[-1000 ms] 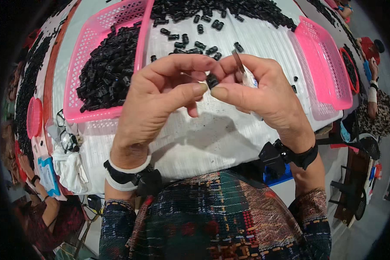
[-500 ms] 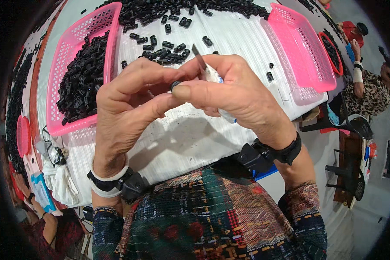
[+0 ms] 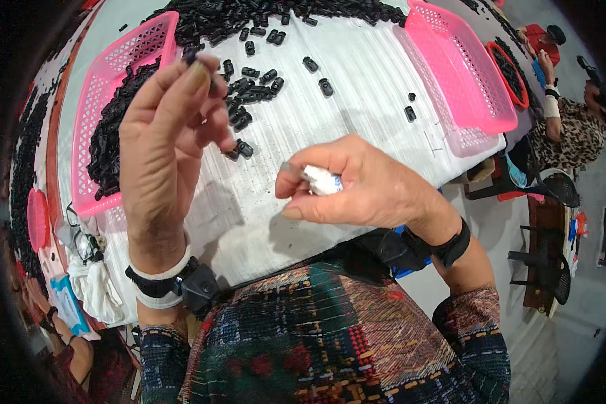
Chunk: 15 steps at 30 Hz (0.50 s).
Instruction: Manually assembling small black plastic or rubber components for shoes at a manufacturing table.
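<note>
My left hand point(image 3: 168, 128) is raised over the inner edge of the left pink basket point(image 3: 81, 161). Its thumb and index finger pinch a small black plastic part point(image 3: 190, 55), mostly hidden by the fingertips. My right hand point(image 3: 363, 185) is lower, above the white-covered table, wrapped round a small knife point(image 3: 324, 180). The knife's handle is bound in white, and a short stretch of grey blade shows by the index finger. Between the hands and the far heap lie several loose black parts point(image 3: 249, 91), short and barrel-shaped. More of them fill the left basket.
A large heap of black parts point(image 3: 249, 13) spreads along the far side. A second pink basket point(image 3: 458, 74) stands at the right, with a small black part point(image 3: 410, 113) beside it. Co-workers sit at both sides. A dark chair point(image 3: 545, 192) is at the right.
My hands have parted. The left has risen up and left with the black part; the right has drawn down, its blade now turned left. More loose parts show on the table.
</note>
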### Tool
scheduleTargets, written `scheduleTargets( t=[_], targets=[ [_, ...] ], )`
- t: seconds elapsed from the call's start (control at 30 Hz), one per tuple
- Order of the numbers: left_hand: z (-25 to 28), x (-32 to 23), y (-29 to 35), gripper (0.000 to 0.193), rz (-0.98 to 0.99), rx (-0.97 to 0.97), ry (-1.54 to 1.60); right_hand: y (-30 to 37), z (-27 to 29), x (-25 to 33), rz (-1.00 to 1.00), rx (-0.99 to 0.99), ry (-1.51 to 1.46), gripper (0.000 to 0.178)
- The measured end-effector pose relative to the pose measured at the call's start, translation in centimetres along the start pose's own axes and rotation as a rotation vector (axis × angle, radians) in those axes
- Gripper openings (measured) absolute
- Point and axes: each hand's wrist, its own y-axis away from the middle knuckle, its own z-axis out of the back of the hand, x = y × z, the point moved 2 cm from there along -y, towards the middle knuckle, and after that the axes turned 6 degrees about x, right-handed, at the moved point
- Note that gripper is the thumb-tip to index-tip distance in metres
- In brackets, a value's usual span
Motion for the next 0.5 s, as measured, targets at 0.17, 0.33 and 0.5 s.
scheduleTargets(
  t=[0.17, 0.33, 0.5],
  targets=[
    [-1.7, -2.4, -2.1, 0.031, -0.045, 0.221, -0.013, 0.0, -2.0, -1.0, 0.024, 0.22, 0.143, 0.027],
    [-4.4, -4.8, -5.2, 0.023, -0.112, 0.551, 0.139, 0.4, -3.8, -1.4, 0.068, 0.252, 0.185, 0.041],
    [-6.0, -6.0, -6.4, 0.016, -0.251, 0.126, 0.156, 2.0, -4.2, -2.8, 0.094, 0.403, 0.279, 0.033]
  ],
)
